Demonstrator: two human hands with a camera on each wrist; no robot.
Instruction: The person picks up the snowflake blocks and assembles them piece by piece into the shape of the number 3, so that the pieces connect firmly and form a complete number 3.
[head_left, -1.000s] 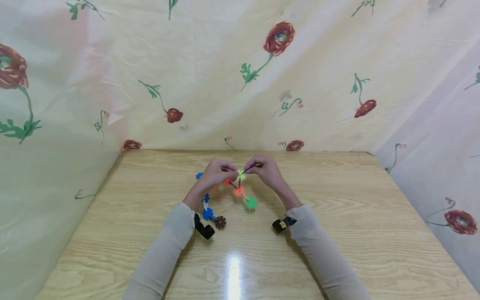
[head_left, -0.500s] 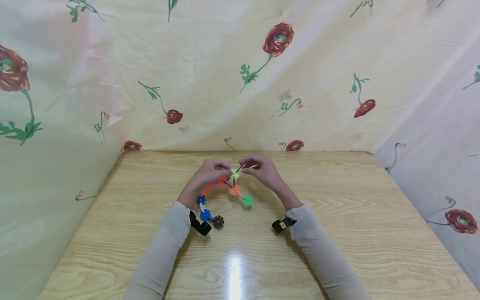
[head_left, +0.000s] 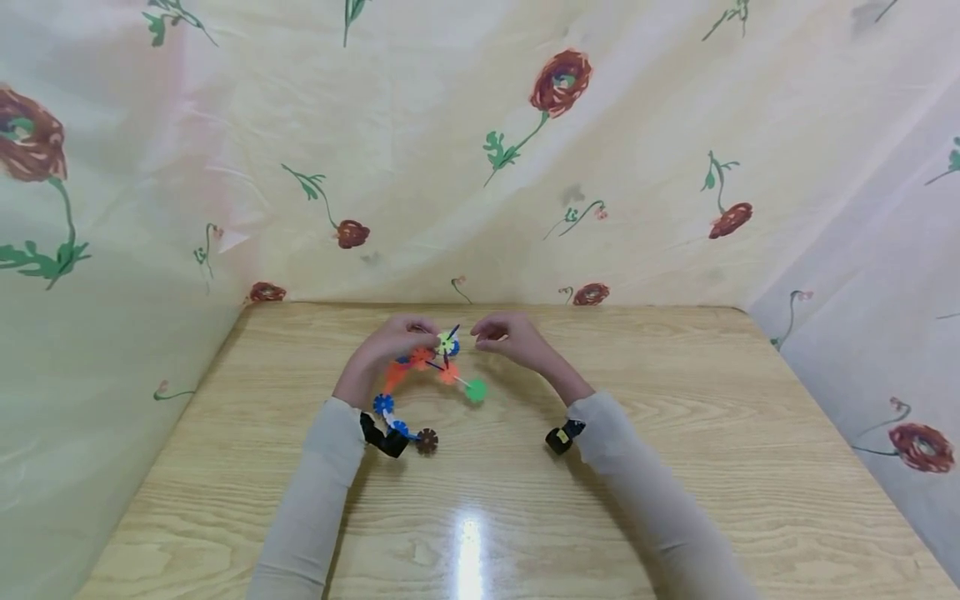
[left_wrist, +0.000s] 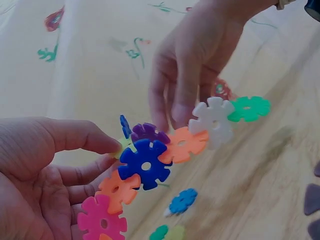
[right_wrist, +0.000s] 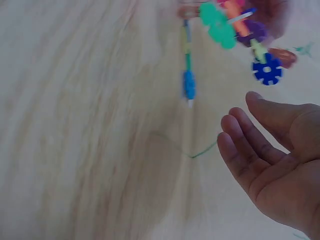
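My left hand (head_left: 392, 343) pinches a yellow-green notched disc (head_left: 446, 342) between thumb and fingertips. It belongs to a chain of interlocking plastic snowflake discs. In the left wrist view, a dark blue disc (left_wrist: 145, 165), a purple disc (left_wrist: 149, 133), orange discs (left_wrist: 183, 144), a white disc (left_wrist: 214, 121) and a green disc (left_wrist: 248, 108) are slotted together. Another blue disc (right_wrist: 267, 69) sticks up off the yellow-green one. The lower end curves round to a brown disc (head_left: 427, 441). My right hand (head_left: 513, 340) hovers to the right with fingers relaxed, apart from the chain and holding nothing.
A wooden table (head_left: 637, 400) lies beneath both hands. Flower-patterned cloth (head_left: 420, 167) hangs behind it and along both sides. Each wrist wears a black camera strap, and the left wrist camera (head_left: 393, 442) sits close to the chain's lower end.
The right hand has let go of the blue disc, which stays on the yellow-green one. My left hand has moved left with the chain, widening the gap between the hands.
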